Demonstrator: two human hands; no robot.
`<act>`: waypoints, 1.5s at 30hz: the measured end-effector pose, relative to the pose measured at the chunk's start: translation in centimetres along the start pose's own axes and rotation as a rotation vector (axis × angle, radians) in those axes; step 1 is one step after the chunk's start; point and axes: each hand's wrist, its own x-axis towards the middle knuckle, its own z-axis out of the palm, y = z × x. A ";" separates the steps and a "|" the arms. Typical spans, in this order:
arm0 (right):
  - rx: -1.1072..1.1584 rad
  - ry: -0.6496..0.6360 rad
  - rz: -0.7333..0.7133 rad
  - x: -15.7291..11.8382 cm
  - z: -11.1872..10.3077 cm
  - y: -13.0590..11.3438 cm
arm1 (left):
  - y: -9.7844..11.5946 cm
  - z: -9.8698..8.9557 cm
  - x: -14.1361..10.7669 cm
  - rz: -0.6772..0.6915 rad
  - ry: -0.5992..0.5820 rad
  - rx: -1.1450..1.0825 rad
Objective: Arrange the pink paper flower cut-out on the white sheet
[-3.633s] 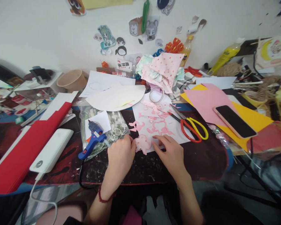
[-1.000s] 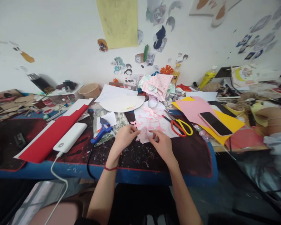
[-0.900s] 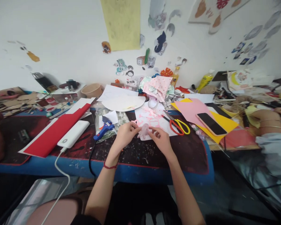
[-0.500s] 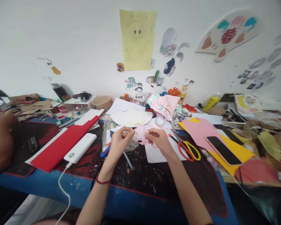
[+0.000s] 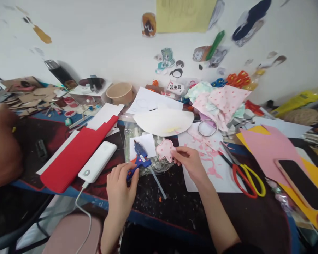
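Head camera: a pink, polka-dotted, lobed flat cut-out (image 5: pixel 165 150) was pinched in the right hand (image 5: pixel 189 162), near the middle of the dark, spattered worktop (image 5: pixel 238 218). Its outline was judged finished; no fixing to anything could yet be seen. Nearer the front edge, the handle of a blue plastic glue gun (image 5: pixel 141 158) was bracketed by the left hand (image 5: pixel 119 187); whether firmly gripped could not be told.

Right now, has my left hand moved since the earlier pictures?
Yes. Your left hand has released the pink cutout and moved leftward, closer to the white power bank.
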 end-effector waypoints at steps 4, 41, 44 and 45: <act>0.015 0.031 0.031 -0.1 0.0 -0.1 | 0.7 0.4 0.7 0.068 0.024 0.024; 0.339 0.028 0.026 -2.1 -2.9 1.1 | 8.7 4.9 5.4 -0.043 -0.145 -0.371; 0.350 0.009 0.018 -2.1 -2.9 1.3 | 8.6 4.8 5.5 -0.059 -0.158 -0.385; 0.350 0.008 0.016 -2.2 -2.9 1.4 | 8.6 4.9 5.6 -0.064 -0.152 -0.387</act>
